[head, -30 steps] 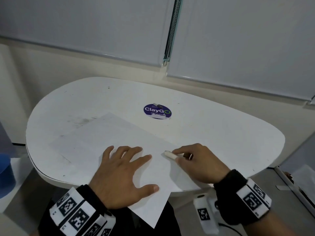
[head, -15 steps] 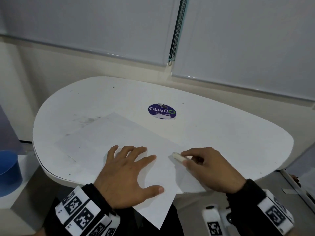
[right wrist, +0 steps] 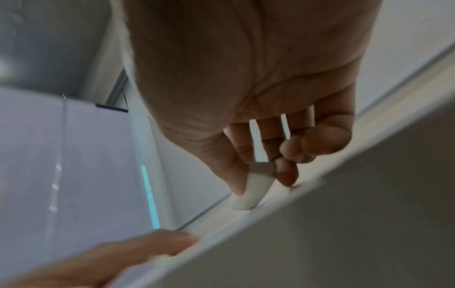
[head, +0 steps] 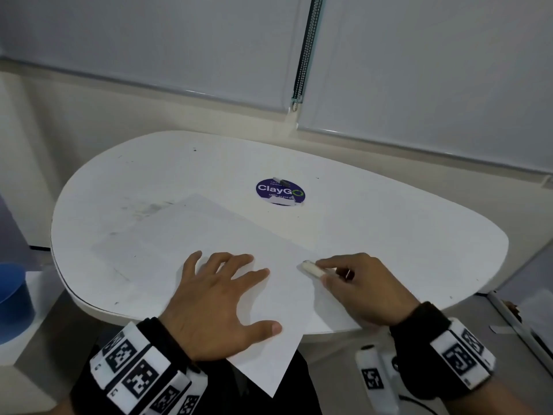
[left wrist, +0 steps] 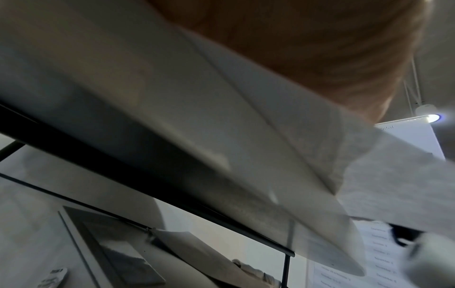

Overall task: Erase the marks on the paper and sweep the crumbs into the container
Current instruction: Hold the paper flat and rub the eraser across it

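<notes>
A white sheet of paper (head: 191, 235) lies at an angle on the white table (head: 389, 229), one corner hanging over the near edge. My left hand (head: 221, 292) lies flat on it with fingers spread, pressing it down. My right hand (head: 353, 283) pinches a white eraser (head: 311, 268) between thumb and fingers, its tip touching the paper's right edge. The right wrist view shows the eraser (right wrist: 248, 193) between thumb and fingertips, tip down on the sheet. A blue container (head: 13, 298) stands low at the far left, off the table. No crumbs can be made out.
A round purple ClayGo sticker (head: 280, 191) sits on the table behind the paper, with a small dark item on its top edge. Grey smudges (head: 146, 209) mark the tabletop at the paper's far left. Window blinds (head: 419, 70) rise behind. The left wrist view shows the table's underside.
The view has shifted a little. My right hand with the eraser stays at the paper's right edge with only slight motion; my left hand remains flat on the sheet.
</notes>
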